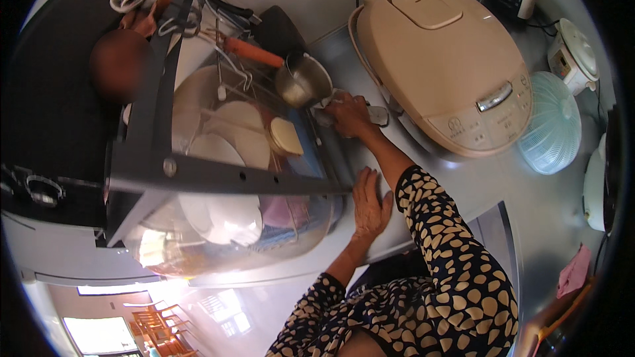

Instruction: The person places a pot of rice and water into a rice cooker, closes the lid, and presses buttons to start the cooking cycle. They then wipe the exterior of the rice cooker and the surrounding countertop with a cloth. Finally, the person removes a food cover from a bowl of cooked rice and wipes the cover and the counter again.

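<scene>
My right hand (349, 115) presses on a crumpled grey-white cloth (378, 115) on the metal countertop (357, 67), between the dish rack and a large beige rice cooker (446, 64). My left hand (369, 204) lies with its fingers extended at the counter's front edge, beside the rack's corner, holding nothing that I can see. Close to the cloth hangs a small metal pot (304, 82). White plates (225, 220) and bowls sit inside the rack behind a clear cover.
Left of the rack is a black stovetop (54, 79). The rack's dark frame (213, 176) stands beside my left hand. A mint mesh basket (553, 121) and a small white cooker (573, 57) are at the right. A pink cloth (574, 271) lies near the lower right rim.
</scene>
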`<state>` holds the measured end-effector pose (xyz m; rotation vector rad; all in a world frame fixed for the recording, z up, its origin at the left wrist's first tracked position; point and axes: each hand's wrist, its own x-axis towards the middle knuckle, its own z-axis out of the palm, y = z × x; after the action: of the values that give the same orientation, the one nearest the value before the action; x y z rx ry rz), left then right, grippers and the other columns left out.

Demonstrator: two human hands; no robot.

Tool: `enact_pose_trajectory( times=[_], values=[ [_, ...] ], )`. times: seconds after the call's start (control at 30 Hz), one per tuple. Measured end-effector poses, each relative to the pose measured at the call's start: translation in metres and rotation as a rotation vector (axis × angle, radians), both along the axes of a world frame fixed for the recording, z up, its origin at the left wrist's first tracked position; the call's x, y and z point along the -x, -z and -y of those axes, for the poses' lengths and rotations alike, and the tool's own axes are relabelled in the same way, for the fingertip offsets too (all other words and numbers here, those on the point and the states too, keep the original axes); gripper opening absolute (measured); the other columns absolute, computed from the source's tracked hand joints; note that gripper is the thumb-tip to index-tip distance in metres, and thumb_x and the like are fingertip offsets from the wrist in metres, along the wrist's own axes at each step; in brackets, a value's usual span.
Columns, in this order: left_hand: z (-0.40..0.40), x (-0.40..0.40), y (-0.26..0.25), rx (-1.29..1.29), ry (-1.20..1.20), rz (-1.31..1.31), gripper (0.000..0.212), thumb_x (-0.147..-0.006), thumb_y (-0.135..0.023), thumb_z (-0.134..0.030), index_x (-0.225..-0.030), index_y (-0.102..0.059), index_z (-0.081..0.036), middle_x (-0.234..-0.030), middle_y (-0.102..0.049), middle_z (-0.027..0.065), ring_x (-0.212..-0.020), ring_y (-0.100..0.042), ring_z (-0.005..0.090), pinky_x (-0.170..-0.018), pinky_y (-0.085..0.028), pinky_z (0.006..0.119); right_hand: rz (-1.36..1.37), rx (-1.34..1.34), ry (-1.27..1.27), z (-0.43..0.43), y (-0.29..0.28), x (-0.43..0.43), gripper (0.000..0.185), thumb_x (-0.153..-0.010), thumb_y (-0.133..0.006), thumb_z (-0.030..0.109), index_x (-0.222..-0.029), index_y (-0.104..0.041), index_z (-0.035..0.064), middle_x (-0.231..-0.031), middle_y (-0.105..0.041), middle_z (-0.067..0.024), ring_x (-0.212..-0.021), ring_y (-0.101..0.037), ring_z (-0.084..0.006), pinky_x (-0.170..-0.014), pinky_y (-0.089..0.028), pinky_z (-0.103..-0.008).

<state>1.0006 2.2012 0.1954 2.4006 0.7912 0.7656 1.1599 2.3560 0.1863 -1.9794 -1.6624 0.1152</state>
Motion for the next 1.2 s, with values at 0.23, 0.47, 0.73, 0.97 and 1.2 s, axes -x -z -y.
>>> enact_pose_trajectory(
  times=[0.23,0.47,0.73,0.97,1.2],
  values=[
    [0.006,0.012,0.003,0.034,-0.007,0.223,0.055,-0.090,-0.056,-0.023,-0.135,-0.037,0.001,-0.131,-0.036,0.0257,-0.118,-0.037,0.0431,-0.102,-0.031,0.048,-0.046,0.008,-0.128,0.118,-0.001,0.026,0.038,-0.073,-0.066,0.017,-0.110,-0.067,0.0243,-0.116,-0.061,0.0050,-0.120,-0.045,-0.0239,-0.091,-0.035,-0.0457],
    [0.033,0.058,-0.011,-0.089,0.034,0.149,0.047,-0.081,-0.063,-0.015,-0.123,-0.047,-0.002,-0.120,-0.047,0.0203,-0.108,-0.044,0.0391,-0.095,-0.035,0.047,-0.035,0.047,-0.263,0.257,-0.026,0.047,0.039,-0.076,-0.061,0.009,-0.111,-0.066,0.0247,-0.118,-0.061,0.0052,-0.121,-0.042,-0.0228,-0.093,-0.034,-0.0469],
    [0.037,0.102,-0.004,-0.138,-0.090,0.040,0.033,-0.079,-0.067,-0.013,-0.110,-0.056,-0.004,-0.108,-0.052,0.0155,-0.103,-0.048,0.0354,-0.090,-0.040,0.044,0.234,0.054,0.004,0.328,-0.024,-0.040,0.052,-0.075,-0.058,0.011,-0.126,-0.054,0.0174,-0.122,-0.059,-0.0047,-0.114,-0.046,-0.0288,-0.087,-0.037,-0.0466],
    [0.057,0.101,-0.006,-0.156,-0.271,0.026,0.027,-0.079,-0.066,-0.013,-0.102,-0.058,-0.005,-0.102,-0.054,0.0121,-0.102,-0.050,0.0332,-0.090,-0.039,0.044,0.325,-0.059,-0.088,0.310,-0.010,-0.011,0.053,-0.076,-0.057,0.014,-0.129,-0.051,0.0111,-0.128,-0.054,-0.0087,-0.113,-0.044,-0.0330,-0.084,-0.038,-0.0494],
    [0.080,0.115,-0.006,-0.128,-0.606,0.029,0.031,-0.078,-0.066,-0.015,-0.107,-0.057,-0.007,-0.109,-0.054,0.0123,-0.109,-0.047,0.0334,-0.093,-0.037,0.044,0.239,-0.143,-0.490,0.254,-0.023,0.058,0.052,-0.073,-0.061,0.014,-0.124,-0.053,0.0131,-0.129,-0.052,-0.0065,-0.112,-0.045,-0.0292,-0.082,-0.037,-0.0460]
  ],
)
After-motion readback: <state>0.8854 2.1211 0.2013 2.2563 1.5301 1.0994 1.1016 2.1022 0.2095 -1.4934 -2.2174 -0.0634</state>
